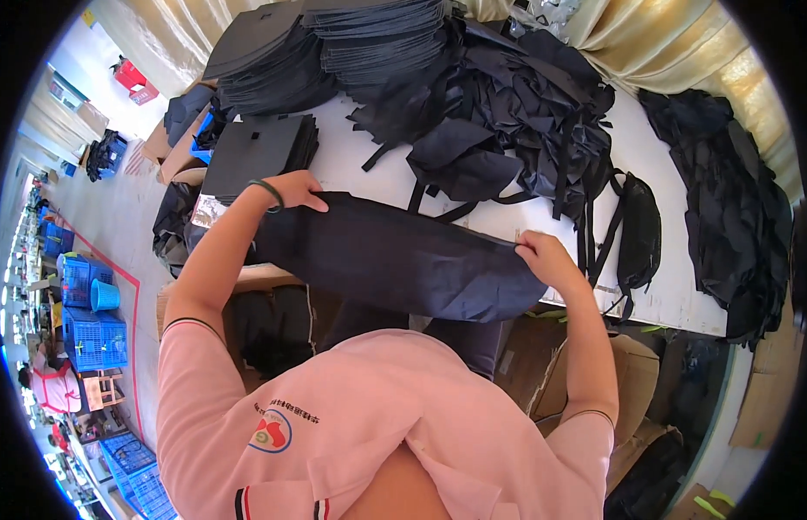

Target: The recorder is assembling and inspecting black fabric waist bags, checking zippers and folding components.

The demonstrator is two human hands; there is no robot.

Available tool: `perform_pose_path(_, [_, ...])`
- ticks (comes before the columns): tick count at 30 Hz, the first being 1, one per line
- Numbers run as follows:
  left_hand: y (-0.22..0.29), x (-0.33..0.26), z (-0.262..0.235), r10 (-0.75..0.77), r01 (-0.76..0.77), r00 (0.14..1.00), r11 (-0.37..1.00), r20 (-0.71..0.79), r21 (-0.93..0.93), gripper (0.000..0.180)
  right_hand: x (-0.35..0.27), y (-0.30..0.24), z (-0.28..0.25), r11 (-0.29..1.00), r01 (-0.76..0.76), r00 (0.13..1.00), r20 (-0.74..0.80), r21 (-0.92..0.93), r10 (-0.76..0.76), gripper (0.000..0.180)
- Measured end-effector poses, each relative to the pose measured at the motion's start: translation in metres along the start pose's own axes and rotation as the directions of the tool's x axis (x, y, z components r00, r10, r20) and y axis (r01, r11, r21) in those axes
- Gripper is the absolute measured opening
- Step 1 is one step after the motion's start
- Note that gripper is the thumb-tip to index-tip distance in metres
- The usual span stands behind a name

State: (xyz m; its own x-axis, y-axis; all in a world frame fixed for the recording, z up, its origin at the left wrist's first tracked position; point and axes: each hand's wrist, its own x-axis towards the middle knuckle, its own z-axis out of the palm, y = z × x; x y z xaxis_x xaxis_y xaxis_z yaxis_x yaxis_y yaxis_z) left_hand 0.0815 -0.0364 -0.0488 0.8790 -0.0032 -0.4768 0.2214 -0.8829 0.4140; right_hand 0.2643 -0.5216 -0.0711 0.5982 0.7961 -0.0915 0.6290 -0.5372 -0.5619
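A long black fabric piece (403, 256) is stretched between my hands along the table's near edge, its lower part hanging toward my lap. My left hand (297, 189) grips the upper edge near its left end, thumb toward the right. At the upper right corner, my right hand (542, 256) pinches the same edge between thumb and curled fingers. Just beyond my left hand lies a short stack of dark flat panels (256, 156). A black waist bag (639, 230) with straps rests on the table to the right of my right hand.
Tall stacks of dark panels (377, 43) stand at the back of the white table (672, 295). Beside them spreads a heap of black fabric pieces (533, 113). More black fabric (733, 199) lies at the far right. Below are open cardboard boxes (633, 373); blue crates (96, 338) stand on the left floor.
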Motion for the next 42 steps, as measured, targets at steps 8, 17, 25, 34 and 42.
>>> perform_pose_path(8, [-0.007,0.027,0.021,-0.127,0.124,0.992,0.988,-0.025,-0.097,0.034,-0.003,-0.047,0.067,0.930,0.262,0.961,-0.014,-0.259,-0.275,0.075])
perform_pose_path(17, [-0.011,-0.038,-0.005,-0.153,0.193,0.950,0.973,-0.271,0.127,0.027,-0.006,-0.039,0.071,0.928,0.225,0.974,0.091,-0.298,-0.207,0.083])
perform_pose_path(25, [0.036,-0.073,-0.030,-0.207,0.147,0.940,0.963,-0.271,-0.225,0.024,0.012,-0.056,0.049,0.951,0.217,0.975,0.097,-0.220,-0.200,0.069])
perform_pose_path(34, [0.115,-0.047,0.015,0.124,-0.429,0.851,0.726,-0.511,-0.538,0.030,0.098,-0.180,0.095,0.379,0.238,0.939,-0.112,0.894,-0.327,0.033])
perform_pose_path(42, [-0.067,-0.078,0.001,-0.175,0.191,0.714,0.980,-0.678,-0.053,0.068,0.094,-0.152,0.099,0.574,0.106,0.992,-0.044,0.812,-0.121,0.013])
